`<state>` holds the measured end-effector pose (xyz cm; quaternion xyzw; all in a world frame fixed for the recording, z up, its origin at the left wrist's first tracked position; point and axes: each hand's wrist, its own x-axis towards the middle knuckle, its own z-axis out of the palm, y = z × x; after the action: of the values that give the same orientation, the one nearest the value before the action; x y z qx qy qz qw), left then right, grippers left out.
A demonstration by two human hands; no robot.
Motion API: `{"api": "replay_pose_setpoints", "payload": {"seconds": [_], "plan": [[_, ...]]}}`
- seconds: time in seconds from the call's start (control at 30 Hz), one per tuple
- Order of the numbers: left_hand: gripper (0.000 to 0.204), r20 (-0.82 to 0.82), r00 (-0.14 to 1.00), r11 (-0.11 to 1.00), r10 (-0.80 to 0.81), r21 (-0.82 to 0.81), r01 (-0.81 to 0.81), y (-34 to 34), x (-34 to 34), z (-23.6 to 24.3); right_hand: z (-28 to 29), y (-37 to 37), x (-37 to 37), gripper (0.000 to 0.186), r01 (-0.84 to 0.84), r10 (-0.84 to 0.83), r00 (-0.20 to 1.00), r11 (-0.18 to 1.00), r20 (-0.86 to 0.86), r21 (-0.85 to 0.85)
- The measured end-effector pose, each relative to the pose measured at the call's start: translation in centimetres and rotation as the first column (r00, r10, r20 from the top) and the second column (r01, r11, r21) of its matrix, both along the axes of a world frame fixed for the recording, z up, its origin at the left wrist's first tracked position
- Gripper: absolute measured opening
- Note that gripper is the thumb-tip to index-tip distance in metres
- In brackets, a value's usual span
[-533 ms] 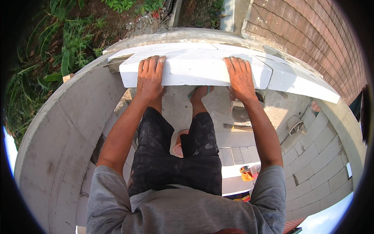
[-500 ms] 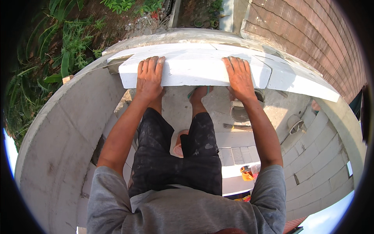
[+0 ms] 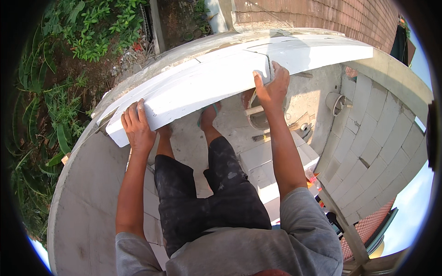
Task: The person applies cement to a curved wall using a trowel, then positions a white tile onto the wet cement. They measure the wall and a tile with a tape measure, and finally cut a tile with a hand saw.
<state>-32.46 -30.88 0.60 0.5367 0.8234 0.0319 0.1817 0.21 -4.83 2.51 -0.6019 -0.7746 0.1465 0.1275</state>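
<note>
Your left hand (image 3: 137, 129) grips the near end of a long white block (image 3: 198, 89), fingers curled over its top edge; your right hand (image 3: 271, 87) clasps its far end, arms stretched forward. The smooth, rectangular block sits atop the rough grey wall (image 3: 87, 184).

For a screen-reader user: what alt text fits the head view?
Both bare hands, left hand and right hand, grip a long white rectangular masonry block at a grey rendered wall top, with green plants beyond.
</note>
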Motion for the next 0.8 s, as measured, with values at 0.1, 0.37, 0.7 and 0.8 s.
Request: {"api": "replay_pose_setpoints", "payload": {"seconds": [0.1, 0.37, 0.7, 0.8], "plan": [[0.114, -0.001, 1.0, 1.0, 0.003, -0.01, -0.003, 0.2, 0.2, 0.3, -0.7, 0.6, 0.7, 0.066, 0.158, -0.161, 0.987, 0.983, -0.023, -0.099], [0.113, 0.022, 1.0, 1.0, -0.006, -0.027, 0.006, 0.0, 0.5, 1.4, -4.5, -0.6, 1.8, 0.099, 0.614, -0.637, 0.763, 0.768, -0.11, -0.184], [0.101, 0.059, 0.646, 0.64, 0.761, 0.094, -0.763, -7.0, -3.4, -0.1, -4.9, 0.2, 1.8, 0.119, 0.558, -0.817, 0.398, 0.576, -0.417, -0.597], [0.087, 0.639, 0.077, 0.364, 0.765, -0.331, -0.871, -7.0, -5.2, 0.1, -5.0, 0.7, 2.6, 0.109, 0.458, -0.849, 0.367, 0.52, -0.379, -0.721]]}}
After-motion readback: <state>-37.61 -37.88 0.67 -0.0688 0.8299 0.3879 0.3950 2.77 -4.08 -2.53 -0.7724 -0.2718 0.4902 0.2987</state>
